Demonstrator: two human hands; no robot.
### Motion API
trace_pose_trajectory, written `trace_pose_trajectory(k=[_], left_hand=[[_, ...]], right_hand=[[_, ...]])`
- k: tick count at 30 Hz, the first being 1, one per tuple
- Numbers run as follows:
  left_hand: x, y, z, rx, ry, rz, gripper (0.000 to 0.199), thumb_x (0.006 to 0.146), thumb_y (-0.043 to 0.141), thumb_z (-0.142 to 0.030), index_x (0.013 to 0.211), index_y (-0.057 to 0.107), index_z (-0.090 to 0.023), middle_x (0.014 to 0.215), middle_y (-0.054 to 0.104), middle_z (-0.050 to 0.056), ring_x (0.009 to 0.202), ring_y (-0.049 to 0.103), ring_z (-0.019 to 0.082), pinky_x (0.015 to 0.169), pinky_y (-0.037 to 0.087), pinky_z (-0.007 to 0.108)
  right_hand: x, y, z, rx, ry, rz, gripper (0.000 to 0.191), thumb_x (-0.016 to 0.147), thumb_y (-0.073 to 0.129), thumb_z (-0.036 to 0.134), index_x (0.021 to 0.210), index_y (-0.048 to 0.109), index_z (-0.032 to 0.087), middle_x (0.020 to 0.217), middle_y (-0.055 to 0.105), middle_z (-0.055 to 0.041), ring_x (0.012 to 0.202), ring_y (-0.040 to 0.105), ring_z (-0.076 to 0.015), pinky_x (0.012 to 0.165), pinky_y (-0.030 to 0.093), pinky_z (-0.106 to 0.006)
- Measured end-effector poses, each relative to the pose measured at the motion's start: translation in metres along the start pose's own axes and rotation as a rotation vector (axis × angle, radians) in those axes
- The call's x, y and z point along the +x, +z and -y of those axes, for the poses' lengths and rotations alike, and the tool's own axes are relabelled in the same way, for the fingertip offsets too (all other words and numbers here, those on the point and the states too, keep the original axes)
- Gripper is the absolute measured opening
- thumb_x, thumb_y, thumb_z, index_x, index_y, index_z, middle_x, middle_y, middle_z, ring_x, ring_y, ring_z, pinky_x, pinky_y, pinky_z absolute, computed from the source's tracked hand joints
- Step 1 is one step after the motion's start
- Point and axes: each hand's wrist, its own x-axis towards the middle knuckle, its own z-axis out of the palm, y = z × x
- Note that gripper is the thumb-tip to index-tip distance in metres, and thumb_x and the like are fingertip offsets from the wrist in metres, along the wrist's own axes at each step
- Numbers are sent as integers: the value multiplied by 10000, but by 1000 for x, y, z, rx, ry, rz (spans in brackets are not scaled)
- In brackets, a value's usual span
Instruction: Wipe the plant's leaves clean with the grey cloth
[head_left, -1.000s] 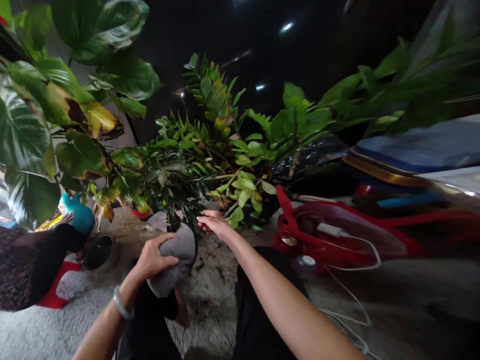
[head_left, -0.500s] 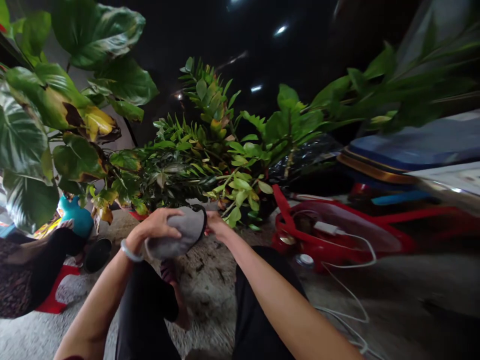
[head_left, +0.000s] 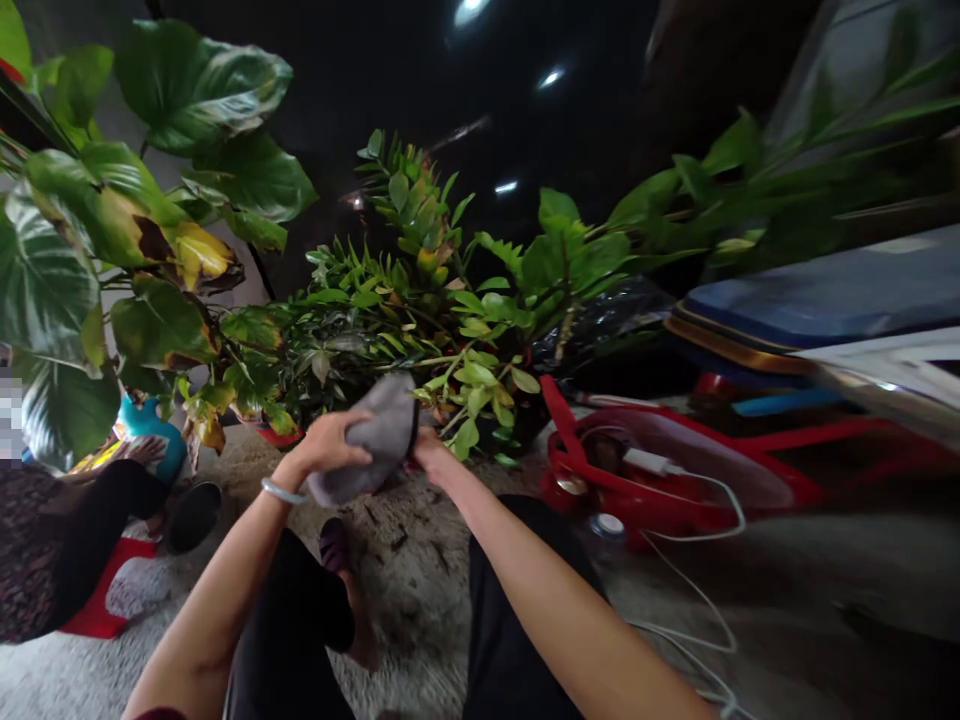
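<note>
A grey cloth item point(head_left: 381, 430) with a dark edge is held up between my hands, in front of the potted plants. My left hand point(head_left: 334, 443), with a pale bracelet at the wrist, grips its left side, thumb and fingers on the cloth. At the dark edge on the right is my right hand point(head_left: 429, 452), its fingers closed and partly hidden behind the item.
Leafy plants point(head_left: 480, 375) stand ahead and to the left. A red bag point(head_left: 660, 500) with a white cable point(head_left: 724, 480) lies at the right. At the left, a person point(head_left: 45, 540) sits near a dark bowl point(head_left: 196, 517).
The grey item has tilted, its upper part now higher and its shape more folded. My left hand has shifted slightly right with it. The view has turned a little.
</note>
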Motion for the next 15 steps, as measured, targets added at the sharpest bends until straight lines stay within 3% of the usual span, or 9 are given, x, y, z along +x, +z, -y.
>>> trace_pose_trajectory(k=[2, 3, 6, 9, 12, 15], left_hand=[[-28, 4, 10, -15, -42, 248, 642, 581, 859, -244, 1215, 759, -239, 1192, 772, 44, 1139, 689, 325, 1028, 516, 418], [-40, 1, 12, -52, -59, 306, 648, 588, 860, -257, 1227, 753, -247, 1187, 772, 31, 1136, 689, 319, 1014, 523, 410], [-66, -18, 11, -208, -106, 320, 669, 607, 866, -297, 1260, 731, -235, 1209, 757, 20, 1128, 689, 307, 987, 536, 396], [-78, -28, 7, -325, -123, 198, 680, 598, 880, -317, 1251, 730, -203, 1276, 731, 57, 1175, 668, 328, 1038, 509, 427], [-86, -18, 7, -318, -106, -42, 673, 606, 858, -280, 1257, 716, -182, 1319, 711, 89, 1241, 633, 343, 1124, 441, 461], [-92, 7, 3, -259, -141, -330, 687, 668, 805, -261, 1333, 650, -185, 1365, 683, 101, 1284, 611, 336, 1158, 412, 472]], right_hand=[[0, 0, -3, -15, 8, -16, 241, 660, 696, 235, 500, 516, 211, 352, 498, 31, 318, 400, -91, 306, 280, -194], [0, 1, -4, -14, 2, -14, 251, 665, 693, 237, 495, 511, 210, 347, 488, 37, 315, 395, -90, 308, 270, -192], [-4, 4, -1, -2, -28, 5, 256, 680, 681, 227, 503, 496, 209, 360, 476, 58, 317, 379, -74, 323, 269, -184], [-12, 5, 8, 10, -24, -6, 199, 688, 664, 183, 556, 515, 200, 415, 519, 55, 339, 394, -66, 341, 298, -178], [-31, 3, 15, 9, 35, -105, 81, 719, 673, 190, 794, 645, 178, 510, 599, 36, 395, 486, -97, 359, 338, -181], [-69, 9, 14, 26, -14, -166, 424, 782, 706, 322, 1192, 652, 227, 860, 756, -41, 682, 696, -166, 451, 452, -197]])
